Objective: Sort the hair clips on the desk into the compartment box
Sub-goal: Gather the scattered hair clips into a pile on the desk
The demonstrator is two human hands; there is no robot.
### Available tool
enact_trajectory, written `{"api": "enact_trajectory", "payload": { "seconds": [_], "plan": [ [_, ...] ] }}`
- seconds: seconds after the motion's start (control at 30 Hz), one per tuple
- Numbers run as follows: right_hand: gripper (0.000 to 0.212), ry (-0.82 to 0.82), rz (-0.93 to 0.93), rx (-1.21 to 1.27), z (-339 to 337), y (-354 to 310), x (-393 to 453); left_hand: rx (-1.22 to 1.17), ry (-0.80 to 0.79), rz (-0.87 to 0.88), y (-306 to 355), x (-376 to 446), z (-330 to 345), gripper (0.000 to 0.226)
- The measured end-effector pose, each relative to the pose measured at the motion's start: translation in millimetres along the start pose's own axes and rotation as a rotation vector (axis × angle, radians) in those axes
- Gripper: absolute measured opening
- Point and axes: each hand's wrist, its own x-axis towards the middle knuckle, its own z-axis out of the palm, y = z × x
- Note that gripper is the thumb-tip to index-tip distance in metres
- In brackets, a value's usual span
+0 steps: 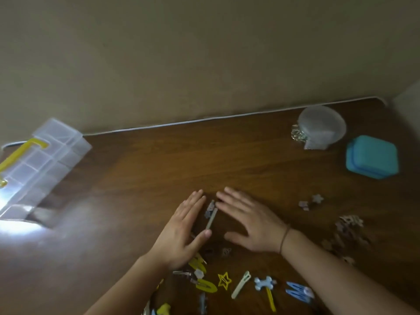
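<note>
I see both hands flat with fingers straight at mid-frame, left hand (181, 233) and right hand (252, 221) flanking a grey hair clip (211, 215) on the surface (159, 169), the compartment box (38, 164) at far left, more clips (227, 283) along the bottom.

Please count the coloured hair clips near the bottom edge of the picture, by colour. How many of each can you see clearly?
Yellow: 5 (one is the star clip)
Blue: 3 (one is the bone-shaped clip)
Pale green: 1
Total: 9
Blurred clips by the hands and the brownish pile are not counted.
</note>
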Motion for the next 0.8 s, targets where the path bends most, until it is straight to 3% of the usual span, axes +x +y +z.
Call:
{"api": "enact_trajectory", "payload": {
  "seconds": [0.13, 0.23, 0.37, 0.43, 0.53, 0.67, 0.8],
  "plan": [
    [0.071, 0.017, -0.097, 0.015, 19.0, -28.5, -24.3, -0.037, -0.054, 0.037, 13.9, -15.3, 13.2, 0.074],
    [0.064, 0.215, -0.044, 0.07, 15.2, -23.3, -53.0, -0.022, -0.032, 0.067, 22.5, -19.2, 19.6, 0.068],
    [0.055, 0.669, 0.355, 0.318, 1.9, 35.8, -135.6, 0.003, 0.063, 0.062, 37.6, 9.5, 19.0, 0.063],
    [0.059, 0.754, 0.614, 0.293, 6.0, 75.4, -188.0, 0.08, 0.035, 0.118, 53.5, 37.6, 28.9, 0.063],
    [0.074, 0.719, 0.819, 0.293, 20.8, 110.2, -234.2, 0.182, -0.088, 0.208, 87.2, 87.7, 58.8, 0.069],
    [0.068, 0.623, 0.725, 0.297, 37.0, 112.2, -230.2, 0.366, -0.32, 0.268, 128.6, 143.8, 105.3, 0.074],
    [0.069, 0.607, 0.614, 0.267, 40.5, 105.1, -219.3, 0.415, -0.421, 0.346, 146.4, 159.4, 129.8, 0.073]
  ]
}}
